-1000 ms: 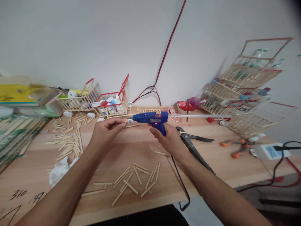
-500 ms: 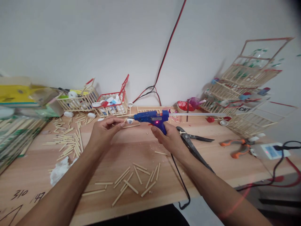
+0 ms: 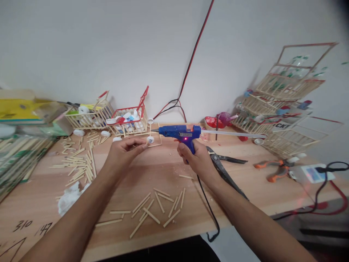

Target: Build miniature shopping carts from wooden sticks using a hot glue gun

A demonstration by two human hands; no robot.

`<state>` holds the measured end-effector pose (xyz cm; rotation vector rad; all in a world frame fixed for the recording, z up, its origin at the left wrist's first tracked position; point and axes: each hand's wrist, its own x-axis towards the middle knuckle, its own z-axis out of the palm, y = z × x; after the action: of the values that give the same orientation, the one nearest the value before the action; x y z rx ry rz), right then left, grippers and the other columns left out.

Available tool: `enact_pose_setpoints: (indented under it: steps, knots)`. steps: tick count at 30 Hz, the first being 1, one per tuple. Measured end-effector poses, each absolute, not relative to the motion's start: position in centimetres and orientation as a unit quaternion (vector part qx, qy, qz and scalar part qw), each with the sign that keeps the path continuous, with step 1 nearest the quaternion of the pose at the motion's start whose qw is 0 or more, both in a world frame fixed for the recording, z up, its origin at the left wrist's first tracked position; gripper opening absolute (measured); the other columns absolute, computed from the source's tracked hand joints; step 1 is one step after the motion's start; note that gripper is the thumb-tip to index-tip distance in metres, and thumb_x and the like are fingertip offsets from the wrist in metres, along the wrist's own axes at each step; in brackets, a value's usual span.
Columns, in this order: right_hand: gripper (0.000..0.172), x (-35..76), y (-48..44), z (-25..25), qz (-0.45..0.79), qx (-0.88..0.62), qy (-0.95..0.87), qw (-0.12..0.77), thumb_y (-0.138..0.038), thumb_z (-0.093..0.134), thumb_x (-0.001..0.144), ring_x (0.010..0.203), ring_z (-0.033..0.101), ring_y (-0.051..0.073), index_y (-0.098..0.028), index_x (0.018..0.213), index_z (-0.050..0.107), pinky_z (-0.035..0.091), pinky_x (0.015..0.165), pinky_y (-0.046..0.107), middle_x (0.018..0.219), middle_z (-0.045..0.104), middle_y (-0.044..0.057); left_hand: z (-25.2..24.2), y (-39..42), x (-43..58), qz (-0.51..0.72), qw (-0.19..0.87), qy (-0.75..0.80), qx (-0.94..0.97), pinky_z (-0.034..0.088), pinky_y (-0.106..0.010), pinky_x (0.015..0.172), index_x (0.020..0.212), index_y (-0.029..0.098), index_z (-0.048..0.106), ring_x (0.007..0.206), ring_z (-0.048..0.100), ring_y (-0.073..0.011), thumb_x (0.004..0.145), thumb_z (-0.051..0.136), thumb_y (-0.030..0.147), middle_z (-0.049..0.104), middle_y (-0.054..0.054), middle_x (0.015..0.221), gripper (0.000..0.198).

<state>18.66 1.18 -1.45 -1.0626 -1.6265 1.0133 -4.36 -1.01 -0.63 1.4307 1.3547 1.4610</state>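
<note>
The right hand [image 3: 200, 156] has its fingers wrapped around the handle of a blue plastic glue gun [image 3: 174, 131], held above the pale wooden worktop [image 3: 152, 171] with its nozzle pointing left. Just below the nozzle, a small round white cap [image 3: 150, 139] sits right at the fingertips of the left hand [image 3: 122, 150], whose thumb and fingers nearly meet; what they pinch cannot be made out.
</note>
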Motion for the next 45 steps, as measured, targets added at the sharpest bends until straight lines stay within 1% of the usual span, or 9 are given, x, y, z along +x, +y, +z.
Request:
enact_pose_setpoints:
  steps: [3, 6, 11, 16, 23, 30, 35, 41, 45]
  knots:
    - [0.045, 18.6, 1.2, -1.5, 0.404, -0.438, -0.671, 0.441, -0.061, 0.057, 0.083, 0.052, 0.044, 0.009, -0.017, 0.08, 0.058, 0.037, 0.05, 0.022, 0.067, 0.056, 0.0, -0.3, -1.1, -4.5, 0.615, 0.423, 0.479, 0.462, 0.043, -0.021, 0.061, 0.071, 0.018, 0.075, 0.061, 0.054, -0.0097, 0.062, 0.084, 0.032, 0.065, 0.0, 0.063, 0.02]
    - [0.046, 18.4, 0.8, -1.6, 0.406, -0.438, -0.679, 0.427, -0.062, 0.057, 0.083, 0.053, 0.045, 0.01, -0.016, 0.08, 0.059, 0.036, 0.05, 0.022, 0.067, 0.056, 0.0, -0.4, -0.9, -4.8, 0.654, 0.521, 0.407, 0.367, 0.046, -0.018, 0.061, 0.071, 0.015, 0.072, 0.064, 0.055, -0.0087, 0.056, 0.089, 0.03, 0.063, 0.0, 0.064, 0.028]
    - [0.049, 18.3, 0.5, -1.9, 0.412, -0.415, -0.694, 0.42, -0.061, 0.056, 0.084, 0.054, 0.042, 0.01, -0.014, 0.098, 0.065, 0.036, 0.051, 0.022, 0.066, 0.052, -0.001, -0.9, -0.6, -5.3, 0.655, 0.613, 0.32, 0.304, 0.049, -0.018, 0.059, 0.072, 0.012, 0.068, 0.066, 0.055, -0.0089, 0.06, 0.088, 0.025, 0.062, 0.0, 0.069, 0.027]
    - [0.05, 18.2, 0.4, -2.1, 0.405, -0.407, -0.707, 0.413, -0.06, 0.055, 0.086, 0.054, 0.041, 0.01, -0.014, 0.102, 0.068, 0.036, 0.051, 0.022, 0.065, 0.051, -0.001, -0.9, -0.6, -5.2, 0.648, 0.657, 0.274, 0.271, 0.047, -0.017, 0.055, 0.073, 0.01, 0.064, 0.066, 0.054, -0.0076, 0.065, 0.085, 0.016, 0.059, 0.001, 0.07, 0.023]
    - [0.05, 18.0, 0.3, -2.2, 0.391, -0.409, -0.722, 0.398, -0.059, 0.054, 0.087, 0.054, 0.042, 0.01, -0.015, 0.105, 0.069, 0.036, 0.051, 0.022, 0.066, 0.053, 0.0, -0.8, -0.8, -4.9, 0.643, 0.675, 0.272, 0.238, 0.047, -0.017, 0.055, 0.073, 0.008, 0.063, 0.066, 0.057, -0.0077, 0.08, 0.071, 0.011, 0.058, -0.001, 0.069, 0.011]
    - [0.051, 17.9, 0.2, -2.3, 0.395, -0.411, -0.721, 0.395, -0.06, 0.054, 0.086, 0.055, 0.043, 0.011, -0.015, 0.104, 0.069, 0.037, 0.053, 0.023, 0.066, 0.053, 0.0, -0.6, -1.0, -4.7, 0.638, 0.678, 0.289, 0.223, 0.048, -0.016, 0.054, 0.072, 0.008, 0.063, 0.064, 0.058, -0.0074, 0.091, 0.054, 0.009, 0.058, -0.001, 0.068, 0.02]
    - [0.051, 17.8, 0.2, -2.3, 0.399, -0.411, -0.716, 0.399, -0.06, 0.054, 0.086, 0.056, 0.043, 0.011, -0.015, 0.104, 0.068, 0.037, 0.053, 0.023, 0.067, 0.054, 0.0, -0.8, -0.8, -4.8, 0.638, 0.678, 0.284, 0.231, 0.048, -0.017, 0.055, 0.072, 0.008, 0.063, 0.064, 0.058, -0.0074, 0.091, 0.054, 0.008, 0.058, -0.001, 0.068, 0.021]
    - [0.049, 17.8, 0.2, -2.2, 0.404, -0.405, -0.714, 0.403, -0.059, 0.054, 0.087, 0.056, 0.044, 0.01, -0.015, 0.103, 0.068, 0.037, 0.054, 0.023, 0.068, 0.054, 0.0, -1.0, -0.7, -5.0, 0.635, 0.676, 0.289, 0.236, 0.048, -0.017, 0.055, 0.074, 0.009, 0.063, 0.065, 0.058, -0.0078, 0.085, 0.063, 0.009, 0.06, -0.002, 0.071, 0.011]
    - [0.048, 17.8, 0.2, -2.2, 0.406, -0.407, -0.714, 0.4, -0.059, 0.053, 0.087, 0.056, 0.044, 0.01, -0.015, 0.103, 0.068, 0.038, 0.054, 0.023, 0.068, 0.054, 0.0, -0.8, -0.9, -4.9, 0.635, 0.674, 0.297, 0.233, 0.048, -0.017, 0.054, 0.072, 0.01, 0.062, 0.065, 0.057, -0.0081, 0.081, 0.069, 0.01, 0.059, -0.001, 0.069, 0.011]
